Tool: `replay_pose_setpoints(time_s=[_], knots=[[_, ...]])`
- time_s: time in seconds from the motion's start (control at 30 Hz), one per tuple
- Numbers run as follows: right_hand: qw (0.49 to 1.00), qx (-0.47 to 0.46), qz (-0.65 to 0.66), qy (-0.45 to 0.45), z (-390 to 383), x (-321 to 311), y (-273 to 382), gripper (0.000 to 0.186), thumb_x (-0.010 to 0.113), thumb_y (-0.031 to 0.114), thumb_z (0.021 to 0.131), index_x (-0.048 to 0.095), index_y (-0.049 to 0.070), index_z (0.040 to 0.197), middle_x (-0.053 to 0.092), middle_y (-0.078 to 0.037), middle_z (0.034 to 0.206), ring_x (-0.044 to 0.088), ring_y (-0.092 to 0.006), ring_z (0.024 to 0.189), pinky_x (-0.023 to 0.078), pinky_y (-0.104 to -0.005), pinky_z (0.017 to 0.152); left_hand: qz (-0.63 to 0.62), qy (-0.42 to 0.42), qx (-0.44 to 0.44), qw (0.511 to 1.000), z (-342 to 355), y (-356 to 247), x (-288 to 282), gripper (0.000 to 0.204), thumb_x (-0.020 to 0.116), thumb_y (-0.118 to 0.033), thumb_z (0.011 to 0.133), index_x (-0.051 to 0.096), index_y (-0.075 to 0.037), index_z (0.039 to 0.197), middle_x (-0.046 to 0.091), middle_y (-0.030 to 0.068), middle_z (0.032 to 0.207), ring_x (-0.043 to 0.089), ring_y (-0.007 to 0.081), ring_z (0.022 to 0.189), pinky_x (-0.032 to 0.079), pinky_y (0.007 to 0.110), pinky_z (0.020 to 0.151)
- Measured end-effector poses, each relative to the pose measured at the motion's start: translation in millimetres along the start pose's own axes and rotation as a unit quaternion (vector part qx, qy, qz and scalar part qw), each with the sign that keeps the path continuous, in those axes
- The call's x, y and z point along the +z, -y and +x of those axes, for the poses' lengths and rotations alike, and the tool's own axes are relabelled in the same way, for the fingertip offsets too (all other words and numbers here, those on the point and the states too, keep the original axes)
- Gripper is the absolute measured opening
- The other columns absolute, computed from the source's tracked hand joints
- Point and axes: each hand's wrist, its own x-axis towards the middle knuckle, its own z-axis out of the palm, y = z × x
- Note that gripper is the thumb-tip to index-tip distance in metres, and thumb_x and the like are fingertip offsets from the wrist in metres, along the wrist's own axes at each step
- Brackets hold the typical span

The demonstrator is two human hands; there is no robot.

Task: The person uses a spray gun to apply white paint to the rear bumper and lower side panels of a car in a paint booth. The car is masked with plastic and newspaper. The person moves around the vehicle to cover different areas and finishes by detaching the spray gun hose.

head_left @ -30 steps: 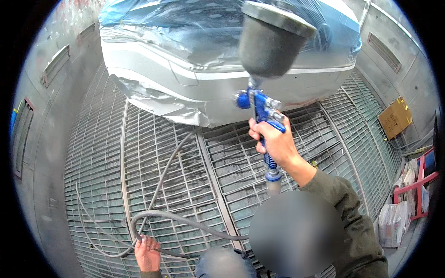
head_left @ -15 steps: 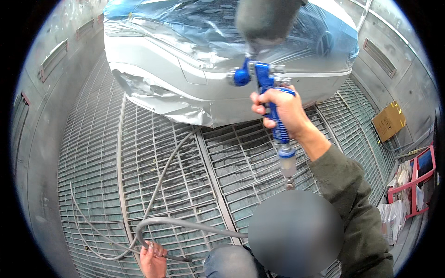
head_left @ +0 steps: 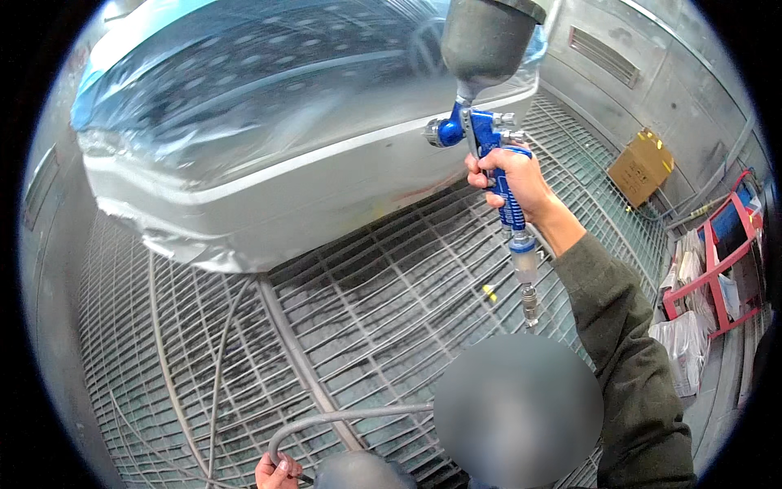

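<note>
Below your grips spreads the metal floor grating point(head_left: 383, 326). Ahead and left of your right hand point(head_left: 517, 178) stands the car point(head_left: 309, 138), its upper part under plastic film. Right of that hand sit a red rack point(head_left: 692, 289) and a cardboard box point(head_left: 641, 169). Your left hand point(head_left: 275, 473), lower left, curls its fingers around the grey hose point(head_left: 350, 414). Your right fingers wrap the handle of the blue spray gun point(head_left: 482, 129), its cup point(head_left: 487, 49) above your grip, its nozzle point(head_left: 434, 133) to the left.
</note>
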Motion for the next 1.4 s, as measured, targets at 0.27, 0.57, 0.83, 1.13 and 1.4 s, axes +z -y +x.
replay_pose_setpoints(time_s=[0.27, 0.57, 0.83, 1.13, 1.4], knots=[[0.999, -0.012, 0.024, -0.038, 30.2, -138.7, -3.8, 0.01, 0.054, 0.006, 0.082, 0.056, -0.003, 0.086, 0.056, -0.007, 0.078, 0.054, -0.0105, 0.065, 0.038, -0.0219, 0.04, 0.057, 0.083, -0.013, 0.995, 55.5, 22.9, 94.4, 0.018, 0.061, -0.007, 0.091, 0.057, -0.001, 0.108, 0.058, 0.0035, 0.089, 0.054, 0.0159, 0.078, 0.045, 0.032, 0.069], [0.998, 0.001, 0.006, -0.06, 66.2, -286.0, 9.8, 0.01, 0.053, 0.005, 0.081, 0.056, -0.004, 0.085, 0.056, -0.008, 0.078, 0.053, -0.011, 0.064, 0.038, -0.0214, 0.039, 0.096, 0.166, -0.081, 0.978, 107.7, 45.4, 209.1, 0.017, 0.066, 0.001, 0.083, 0.056, 0.0, 0.097, 0.057, 0.0055, 0.083, 0.053, 0.0167, 0.074, 0.042, 0.032, 0.07], [0.992, -0.013, -0.012, -0.127, 107.6, -395.0, 8.7, 0.014, 0.049, 0.009, 0.084, 0.053, -0.003, 0.089, 0.054, -0.006, 0.085, 0.051, -0.0093, 0.069, 0.038, -0.0183, 0.038, 0.142, 0.181, -0.16, 0.96, 121.1, 58.3, 264.5, 0.024, 0.07, 0.003, 0.082, 0.055, -0.001, 0.1, 0.058, 0.0039, 0.09, 0.056, 0.0129, 0.083, 0.044, 0.026, 0.076], [0.948, -0.112, -0.119, -0.272, 156.1, -418.2, -4.9, 0.044, 0.054, 0.011, 0.086, 0.049, -0.009, 0.126, 0.06, -0.022, 0.116, 0.064, -0.0317, 0.105, 0.064, -0.0429, 0.07, 0.12, 0.163, -0.109, 0.973, 112.3, 53.0, 254.2, 0.029, 0.07, 0.006, 0.078, 0.056, -0.003, 0.101, 0.059, 0.003, 0.089, 0.057, 0.0136, 0.083, 0.045, 0.028, 0.077], [0.974, -0.107, -0.049, -0.195, 55.6, -335.2, -47.1, 0.049, 0.053, 0.014, 0.081, 0.054, -0.001, 0.128, 0.062, -0.013, 0.12, 0.061, -0.0168, 0.098, 0.054, -0.0233, 0.048, 0.227, 0.035, 0.064, 0.971, 99.2, 40.3, 178.2, 0.02, 0.075, 0.0, 0.077, 0.056, -0.006, 0.08, 0.051, -0.0052, 0.076, 0.049, 0.0052, 0.073, 0.042, 0.023, 0.068]])
